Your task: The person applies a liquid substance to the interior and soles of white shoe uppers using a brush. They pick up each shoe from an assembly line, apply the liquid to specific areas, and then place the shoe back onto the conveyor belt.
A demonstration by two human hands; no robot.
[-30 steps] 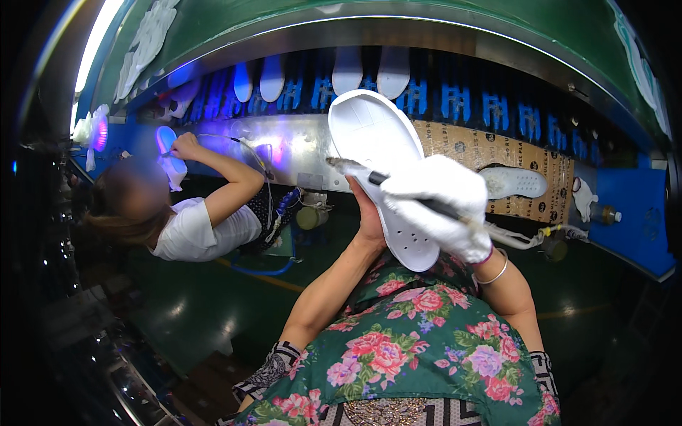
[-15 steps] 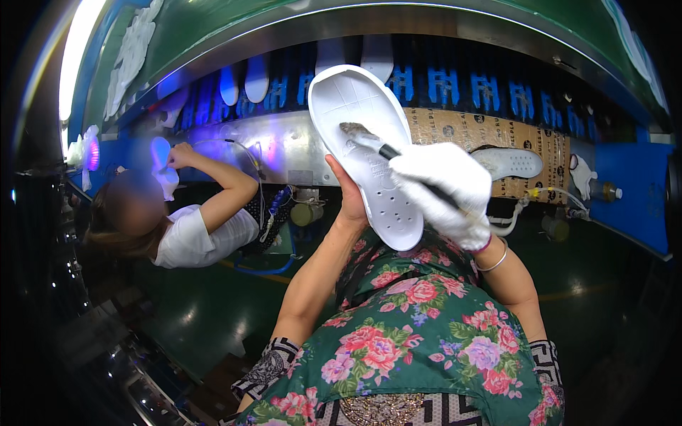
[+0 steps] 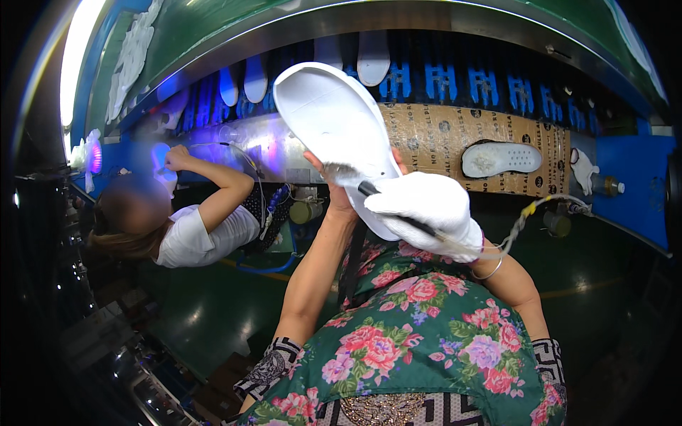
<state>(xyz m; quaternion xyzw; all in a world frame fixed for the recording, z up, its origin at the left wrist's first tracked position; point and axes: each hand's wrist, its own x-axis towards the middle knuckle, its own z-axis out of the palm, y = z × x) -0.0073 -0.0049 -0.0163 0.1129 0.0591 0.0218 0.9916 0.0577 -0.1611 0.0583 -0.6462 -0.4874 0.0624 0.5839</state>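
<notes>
A white shoe sole (image 3: 330, 106) is held tilted in front of me, its hollow inner face showing. My bare left hand (image 3: 338, 193) is closed round its narrower middle from below, thumb on the left edge and fingertips at the right. My right hand (image 3: 425, 209), in a white knit glove, is closed on a brush (image 3: 369, 188) with a dark handle. The pale bristles lie across the middle of the sole, slightly blurred. A translucent hose (image 3: 529, 208) runs up to the right hand from the right.
On brown cardboard (image 3: 426, 135) lies another sole (image 3: 501, 159). Beyond it is a rack with blue holders (image 3: 440, 82) and several soles. A glove (image 3: 582, 170) and a bottle (image 3: 608, 186) are at the right. To the left, a co-worker (image 3: 206, 234) handles a sole (image 3: 162, 156).
The sole has shifted left and tipped, hiding some of its holes. My right hand and the brush have moved down and left along it. The hose has swung up into fuller view.
</notes>
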